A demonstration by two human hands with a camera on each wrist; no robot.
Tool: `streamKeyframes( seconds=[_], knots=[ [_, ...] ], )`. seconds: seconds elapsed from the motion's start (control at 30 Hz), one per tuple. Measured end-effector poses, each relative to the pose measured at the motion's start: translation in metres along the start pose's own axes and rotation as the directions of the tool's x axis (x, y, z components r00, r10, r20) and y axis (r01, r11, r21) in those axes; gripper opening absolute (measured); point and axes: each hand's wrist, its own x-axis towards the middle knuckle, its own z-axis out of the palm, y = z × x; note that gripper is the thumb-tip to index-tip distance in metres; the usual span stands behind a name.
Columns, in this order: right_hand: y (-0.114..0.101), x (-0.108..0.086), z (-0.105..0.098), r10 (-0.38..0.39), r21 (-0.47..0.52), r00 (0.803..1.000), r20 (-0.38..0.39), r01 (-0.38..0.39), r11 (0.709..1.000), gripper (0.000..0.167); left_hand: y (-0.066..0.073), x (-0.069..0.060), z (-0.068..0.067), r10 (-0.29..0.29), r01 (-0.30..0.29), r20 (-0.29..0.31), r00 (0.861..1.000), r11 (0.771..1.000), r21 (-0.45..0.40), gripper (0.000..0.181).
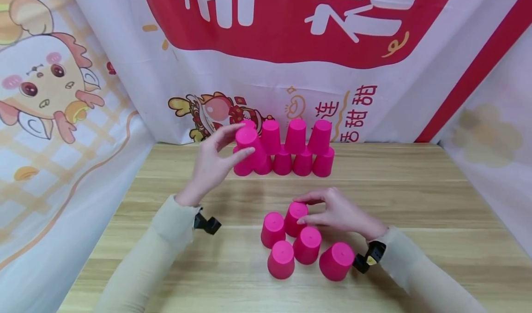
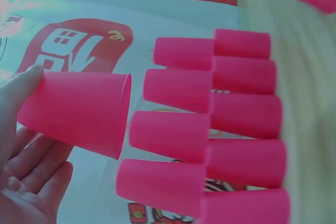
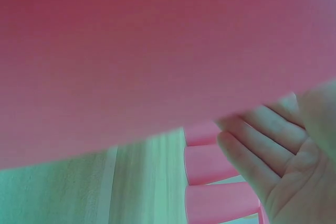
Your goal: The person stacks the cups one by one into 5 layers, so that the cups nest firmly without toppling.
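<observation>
My left hand [image 1: 214,160] holds an upside-down pink cup [image 1: 250,144] between thumb and fingers. In the left wrist view that held cup [image 2: 79,111] hangs with its mouth toward the stacked cups, apart from them. The stack has a lower row of pink cups [image 1: 302,164] and an upper row [image 1: 296,135] resting on it, all upside down; the hand and held cup partly cover its left end. Nearer the front, my right hand [image 1: 338,213] grips a standing pink cup [image 1: 294,220], thumb on one side and fingers on the other.
Several more upside-down pink cups [image 1: 307,246] stand close around the gripped one on the wooden table [image 1: 224,276]. A printed cloth [image 1: 266,77] hangs right behind the stack. A blurred pink surface [image 3: 131,61] fills much of the right wrist view.
</observation>
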Motion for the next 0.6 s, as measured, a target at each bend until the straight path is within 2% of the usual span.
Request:
streamKeyframes(
  seconds=[0.13,0.33,0.47,0.6],
  knots=[
    [0.0,0.001,-0.001,0.001,-0.002,1.0,0.01,-0.001,1.0,0.058,0.004,0.025,0.0,0.027,-0.028,-0.055,0.998,0.999,-0.016,0.053],
    [-0.001,0.001,-0.001,-0.001,-0.003,1.0,0.011,0.001,1.0,0.056,-0.001,0.06,-0.002,-0.005,0.003,-0.074,0.997,0.999,-0.036,0.055],
    [-0.001,0.001,-0.001,0.001,-0.001,1.0,0.011,-0.001,1.0,0.055,-0.006,0.077,0.001,-0.047,0.044,-0.077,0.996,0.998,-0.045,0.057],
    [-0.001,0.0,-0.001,0.006,0.01,1.0,0.013,-0.006,1.0,0.055,-0.014,0.089,0.007,-0.041,0.038,-0.084,0.996,0.999,-0.036,0.058]
  ],
)
